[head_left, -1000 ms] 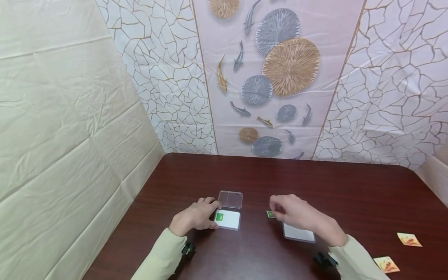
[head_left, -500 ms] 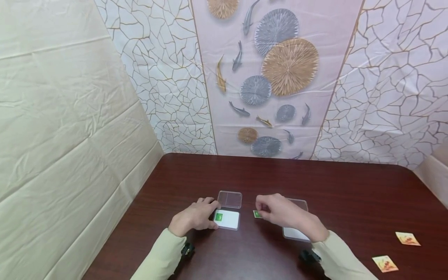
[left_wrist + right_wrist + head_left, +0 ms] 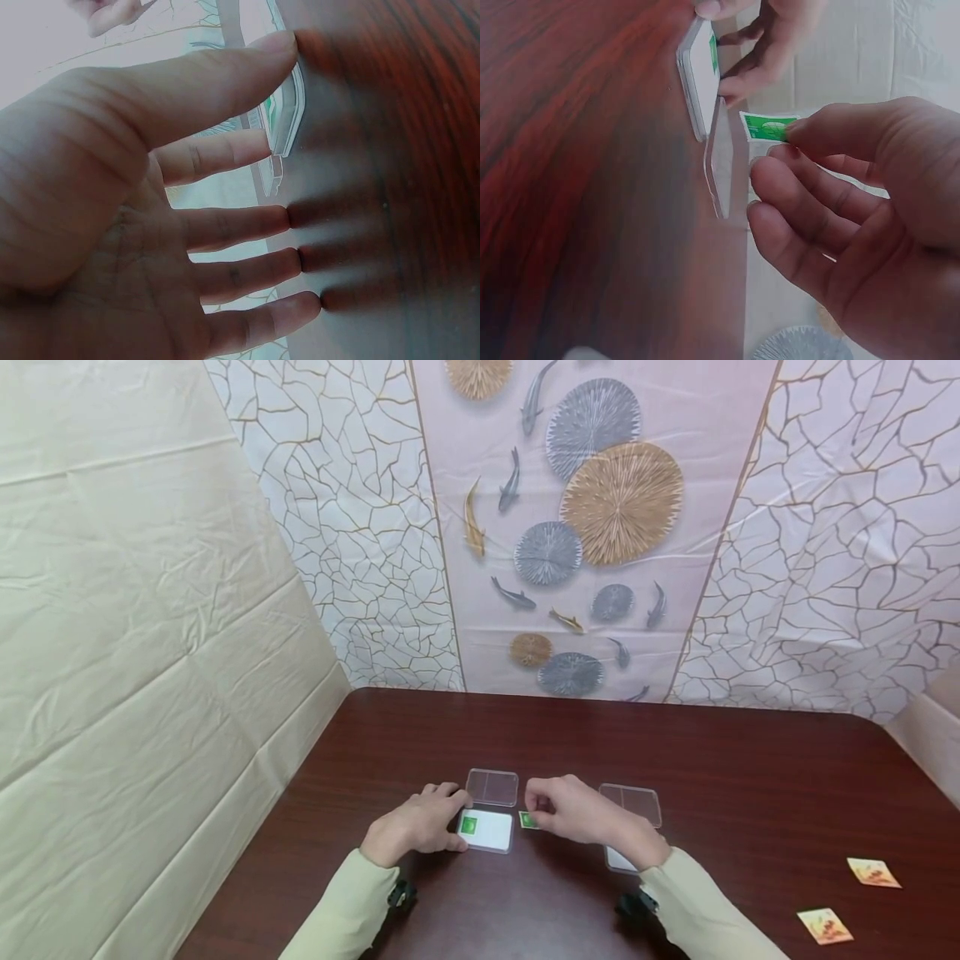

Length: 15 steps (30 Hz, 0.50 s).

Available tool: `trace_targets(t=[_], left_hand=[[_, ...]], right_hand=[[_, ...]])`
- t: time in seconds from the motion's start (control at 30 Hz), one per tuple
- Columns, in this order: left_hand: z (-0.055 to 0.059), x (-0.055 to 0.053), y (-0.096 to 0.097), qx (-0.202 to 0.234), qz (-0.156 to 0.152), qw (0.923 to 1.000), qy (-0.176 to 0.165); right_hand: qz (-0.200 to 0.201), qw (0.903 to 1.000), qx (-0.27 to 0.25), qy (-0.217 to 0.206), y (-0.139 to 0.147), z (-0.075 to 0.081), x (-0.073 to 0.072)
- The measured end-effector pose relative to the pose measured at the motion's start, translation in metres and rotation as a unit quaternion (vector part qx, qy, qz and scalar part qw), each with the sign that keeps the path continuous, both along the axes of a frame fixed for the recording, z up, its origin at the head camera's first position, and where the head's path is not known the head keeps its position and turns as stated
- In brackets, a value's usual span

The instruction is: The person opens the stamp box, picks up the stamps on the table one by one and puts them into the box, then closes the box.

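Note:
My right hand (image 3: 573,812) pinches a small green postage stamp (image 3: 766,127) with a white border between thumb and forefinger, raised over the table. Just left of it in the head view lies a shallow clear case (image 3: 493,833) with a white inside, where another green stamp (image 3: 468,826) lies at the left end. My left hand (image 3: 416,824) has its thumb and forefinger at the left corners of this case; in the left wrist view the fingers are straight, with several tips on the table. Behind the case lies a clear lid (image 3: 492,787).
A second white-lined case (image 3: 619,860) is partly covered by my right forearm, with its clear lid (image 3: 639,803) behind it. Two orange and yellow stamps, one farther back (image 3: 873,872) and one nearer (image 3: 825,926), lie at the right of the dark wooden table (image 3: 720,760).
My right hand has carried the green stamp leftward, from beside the right case to close by the left case. More of the right lid shows now. The left hand stays put.

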<state>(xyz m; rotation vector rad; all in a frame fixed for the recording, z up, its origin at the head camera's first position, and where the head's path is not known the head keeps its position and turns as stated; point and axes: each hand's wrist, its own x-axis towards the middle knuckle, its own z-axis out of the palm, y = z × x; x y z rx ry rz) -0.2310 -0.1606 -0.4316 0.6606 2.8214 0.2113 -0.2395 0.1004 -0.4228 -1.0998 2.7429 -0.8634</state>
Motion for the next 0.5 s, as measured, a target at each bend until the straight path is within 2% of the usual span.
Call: trace_targets(t=[0.2,0.5], left_hand=[[0.001,0.001,0.001,0.002,-0.001,1.0000,0.001],[0.002,0.001,0.001,0.006,-0.003,1.0000,-0.004]], right_hand=[[0.010,0.9999,-0.011,-0.001,-0.015,-0.002,0.001],[0.010,0.9996,0.008,-0.026,-0.037,-0.006,0.002]])
